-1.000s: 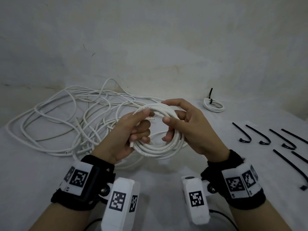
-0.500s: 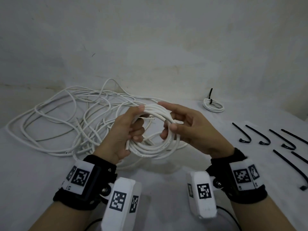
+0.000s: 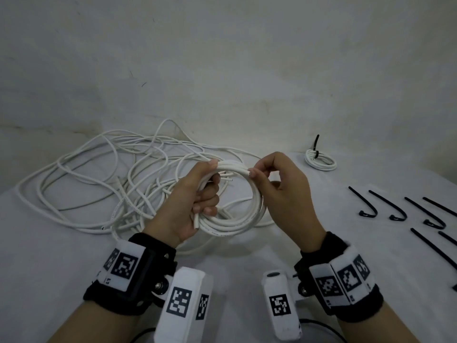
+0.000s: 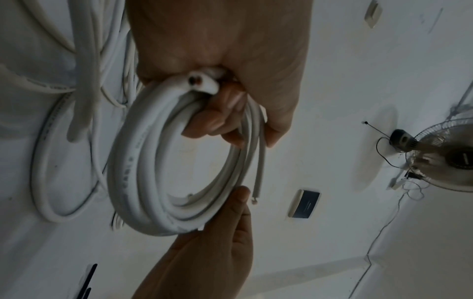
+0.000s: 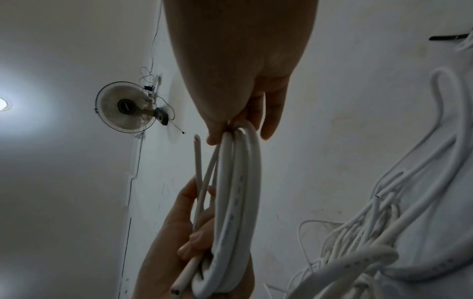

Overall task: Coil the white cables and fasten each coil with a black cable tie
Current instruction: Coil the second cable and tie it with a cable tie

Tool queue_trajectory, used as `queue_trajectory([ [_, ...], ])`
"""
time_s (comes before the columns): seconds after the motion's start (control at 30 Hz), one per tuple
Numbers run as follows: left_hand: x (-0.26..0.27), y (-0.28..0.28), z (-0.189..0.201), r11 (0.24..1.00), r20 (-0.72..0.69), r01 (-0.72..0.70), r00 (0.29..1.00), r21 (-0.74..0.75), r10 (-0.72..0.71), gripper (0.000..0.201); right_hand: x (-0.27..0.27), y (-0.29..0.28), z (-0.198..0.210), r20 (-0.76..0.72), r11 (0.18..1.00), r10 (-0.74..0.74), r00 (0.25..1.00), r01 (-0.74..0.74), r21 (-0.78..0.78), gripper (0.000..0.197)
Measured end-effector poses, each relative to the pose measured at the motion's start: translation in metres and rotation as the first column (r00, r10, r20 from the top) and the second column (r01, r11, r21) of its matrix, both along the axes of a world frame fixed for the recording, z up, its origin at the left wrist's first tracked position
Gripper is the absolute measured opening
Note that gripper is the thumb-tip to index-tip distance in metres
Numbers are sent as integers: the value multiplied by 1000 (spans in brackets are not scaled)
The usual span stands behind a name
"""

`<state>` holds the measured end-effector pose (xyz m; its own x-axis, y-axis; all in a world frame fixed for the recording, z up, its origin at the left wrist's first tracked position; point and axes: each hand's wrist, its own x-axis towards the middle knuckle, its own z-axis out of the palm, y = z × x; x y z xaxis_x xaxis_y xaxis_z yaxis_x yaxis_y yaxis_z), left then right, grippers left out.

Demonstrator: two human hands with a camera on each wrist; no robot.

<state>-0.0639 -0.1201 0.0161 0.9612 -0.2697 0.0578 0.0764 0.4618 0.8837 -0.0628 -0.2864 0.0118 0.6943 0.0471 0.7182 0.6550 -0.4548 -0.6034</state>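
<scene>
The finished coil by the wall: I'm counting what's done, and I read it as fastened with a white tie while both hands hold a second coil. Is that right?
Not quite. The head view shows the finished coil by the wall fastened with a black tie, not a white one. The rest stands: the left hand and right hand both hold the second coil.

A white-covered table (image 3: 61, 256) carries a loose tangle of white cables (image 3: 99, 184) at the left. A small tied coil (image 3: 321, 163) lies far right, black cable ties (image 3: 400, 209) nearer.
</scene>
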Motion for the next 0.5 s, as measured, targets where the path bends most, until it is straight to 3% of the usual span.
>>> queue_trajectory([
  [0.27,0,-1,-2,992,3,-5,1000,124,5,39,-2,-5,5,-64,998,49,997,-47,39,9],
  [0.3,0,-1,-2,989,11,-14,1000,146,13,39,-4,-5,6,-51,998,68,996,-68,6,6],
  [0.43,-2,-7,-2,981,19,-21,1000,195,18,37,-12,-5,13,28,967,162,986,-153,-202,24],
  [0.5,-2,-7,-3,978,18,-5,1000,208,2,37,-11,-3,14,85,965,132,988,-109,-240,15],
])
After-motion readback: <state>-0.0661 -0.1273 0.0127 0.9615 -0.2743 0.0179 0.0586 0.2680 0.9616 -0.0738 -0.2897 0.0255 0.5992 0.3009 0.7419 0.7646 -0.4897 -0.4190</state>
